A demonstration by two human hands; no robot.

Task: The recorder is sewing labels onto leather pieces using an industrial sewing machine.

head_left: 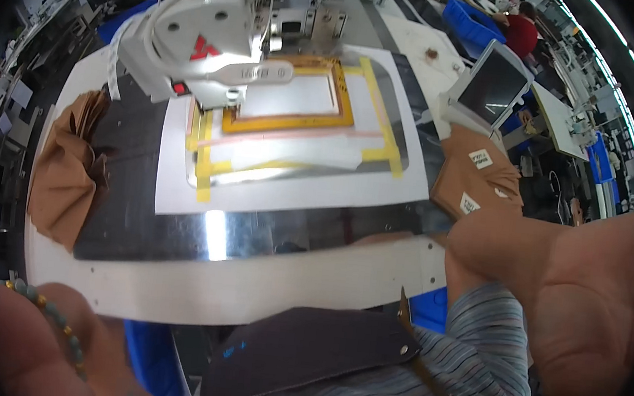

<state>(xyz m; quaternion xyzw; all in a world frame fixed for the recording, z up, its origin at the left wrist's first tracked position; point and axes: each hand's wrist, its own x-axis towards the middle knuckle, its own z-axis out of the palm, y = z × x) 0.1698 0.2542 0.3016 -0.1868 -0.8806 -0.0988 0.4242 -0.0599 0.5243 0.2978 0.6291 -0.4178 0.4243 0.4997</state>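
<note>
Right hand: the right hand (503,243) reaches from the lower right toward a stack of tan fabric pieces (475,179) at the table's right edge – its fingers are hidden behind the wrist, so I cannot tell whether they are spread or pinching.
Left hand: the left hand (6,336) sits low at the bottom left corner, a beaded bracelet (54,314) on the wrist – the fingers are out of view, state not readable.
Tan fabric pieces: just beside the right hand, below a small grey screen (493,87), with white labels on top.
Sewing machine: a white automatic sewing machine (210,43) stands over a yellow-taped template frame (301,120).
Table: white table (247,290) with a shiny metal plate.
Left edge: another heap of tan fabric (67,174).
Lap: a dark leather panel (302,353) lies over striped clothing.
</note>
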